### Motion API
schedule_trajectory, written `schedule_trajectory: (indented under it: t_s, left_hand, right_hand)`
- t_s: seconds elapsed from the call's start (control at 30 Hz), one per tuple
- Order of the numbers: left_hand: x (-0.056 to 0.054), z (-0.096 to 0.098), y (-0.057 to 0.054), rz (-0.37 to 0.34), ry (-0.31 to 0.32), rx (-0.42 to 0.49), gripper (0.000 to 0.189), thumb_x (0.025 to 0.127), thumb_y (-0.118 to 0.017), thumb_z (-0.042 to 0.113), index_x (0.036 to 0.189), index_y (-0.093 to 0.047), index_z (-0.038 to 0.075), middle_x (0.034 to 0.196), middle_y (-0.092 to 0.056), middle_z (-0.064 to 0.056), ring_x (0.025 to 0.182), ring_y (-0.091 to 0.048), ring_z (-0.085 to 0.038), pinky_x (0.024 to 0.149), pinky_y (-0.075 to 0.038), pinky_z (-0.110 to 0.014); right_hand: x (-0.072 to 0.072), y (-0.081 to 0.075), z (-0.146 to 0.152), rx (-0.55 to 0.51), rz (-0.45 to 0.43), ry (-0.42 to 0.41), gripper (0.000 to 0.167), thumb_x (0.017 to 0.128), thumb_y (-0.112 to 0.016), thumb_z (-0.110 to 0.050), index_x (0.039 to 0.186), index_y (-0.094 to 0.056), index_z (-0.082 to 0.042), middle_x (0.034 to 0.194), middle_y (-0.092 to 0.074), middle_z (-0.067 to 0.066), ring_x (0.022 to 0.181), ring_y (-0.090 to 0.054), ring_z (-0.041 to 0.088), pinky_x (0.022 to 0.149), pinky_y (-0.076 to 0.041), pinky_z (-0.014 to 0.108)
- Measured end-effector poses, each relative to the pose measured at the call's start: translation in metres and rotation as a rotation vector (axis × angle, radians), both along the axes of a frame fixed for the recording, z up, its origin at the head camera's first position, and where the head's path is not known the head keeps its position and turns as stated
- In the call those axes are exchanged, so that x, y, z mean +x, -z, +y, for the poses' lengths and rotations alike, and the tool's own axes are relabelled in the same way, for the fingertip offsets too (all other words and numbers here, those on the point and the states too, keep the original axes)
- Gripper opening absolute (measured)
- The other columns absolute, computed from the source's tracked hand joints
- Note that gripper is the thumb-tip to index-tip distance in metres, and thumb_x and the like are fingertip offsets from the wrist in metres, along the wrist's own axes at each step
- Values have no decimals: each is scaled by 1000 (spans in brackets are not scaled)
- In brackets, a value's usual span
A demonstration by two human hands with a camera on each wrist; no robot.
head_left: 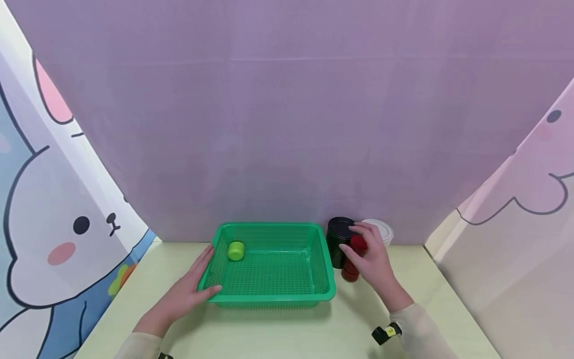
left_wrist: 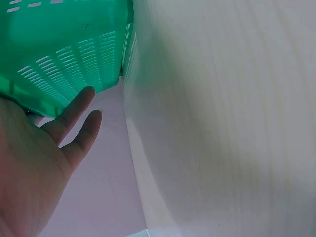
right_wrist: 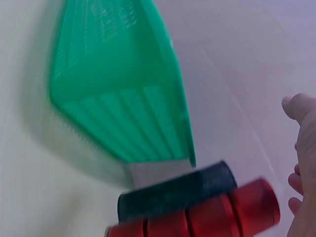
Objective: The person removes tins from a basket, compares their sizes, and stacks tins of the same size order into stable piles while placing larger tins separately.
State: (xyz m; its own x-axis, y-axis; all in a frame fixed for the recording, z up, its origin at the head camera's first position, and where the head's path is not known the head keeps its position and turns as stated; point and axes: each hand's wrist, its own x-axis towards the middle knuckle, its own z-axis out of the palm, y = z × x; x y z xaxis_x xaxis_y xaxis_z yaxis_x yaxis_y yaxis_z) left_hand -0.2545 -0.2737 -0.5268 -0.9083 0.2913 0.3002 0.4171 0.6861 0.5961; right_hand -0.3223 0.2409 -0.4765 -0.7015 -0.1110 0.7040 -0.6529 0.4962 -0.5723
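Note:
A green plastic basket [head_left: 269, 298] with slotted sides stands on the table, a small lime-green cup-shaped piece [head_left: 235, 251] inside at its left. My left hand [head_left: 186, 294] rests on the basket's left side, thumb over the near corner of the rim. In the left wrist view its fingers [left_wrist: 81, 111] reach out straight along the outer wall. Over a red cylinder [head_left: 350, 271] with grooved sections hovers my right hand [head_left: 374, 254], thumb and fingers spread apart. The right wrist view shows a gap between that hand [right_wrist: 307, 148] and the red cylinder [right_wrist: 212, 215].
A black canister [head_left: 335, 244] stands between the basket and the red cylinder. Behind my right hand is a white round-lidded container [head_left: 383, 230]. A purple cloth wall [head_left: 287, 124] closes off the back, with printed cartoon panels [head_left: 67, 224] at the sides.

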Motion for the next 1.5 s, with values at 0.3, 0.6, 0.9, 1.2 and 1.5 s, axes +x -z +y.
schedule_trajectory:
  t_s: [0.3, 0.6, 0.9, 1.2, 1.5]
  left_hand:
    - [0, 0, 0, -10, -1, 4, 102, 103, -79, 38, 178, -17, 7, 184, -13, -19, 164, -19, -55, 119, -32, -80]
    - [-3, -1, 2, -8, 0, 4, 102, 104, -78, 36, 178, -15, 8, 185, -10, -14, 164, -19, -55, 119, -32, -80]
    - [-4, -2, 4, -17, -4, 6, 102, 104, -79, 36, 179, -14, 10, 185, -11, -15, 164, -19, -54, 119, -32, -79]
    - [0, 0, 1, 3, -8, -3, 101, 104, -79, 36, 177, -17, 6, 185, -11, -12, 163, -21, -56, 118, -33, -80]
    - [0, 4, -1, -8, -19, -8, 101, 104, -78, 37, 178, -17, 6, 185, -12, -17, 163, -21, -54, 118, -33, -79]
  right_hand:
    - [-2, -20, -45, 98, -96, -180, 40, 99, -87, -16, 136, -71, -14, 148, -58, 6, 141, -54, 26, 116, -48, 44]
    - [-14, -32, -87, 217, -222, -368, 36, 103, -83, -27, 137, -72, -22, 144, -61, 0, 136, -59, 24, 113, -51, 58]
    - [-35, -33, -120, 260, -311, -459, 32, 106, -78, -32, 137, -72, -23, 144, -62, -3, 126, -61, 21, 108, -54, 52]
    - [-61, -28, -153, 283, -382, -533, 34, 107, -77, -36, 137, -72, -20, 141, -64, 6, 128, -61, 27, 112, -51, 58]
    - [-81, -21, -178, 272, -386, -578, 40, 107, -77, -34, 138, -71, -10, 139, -64, 7, 132, -60, 39, 113, -49, 62]
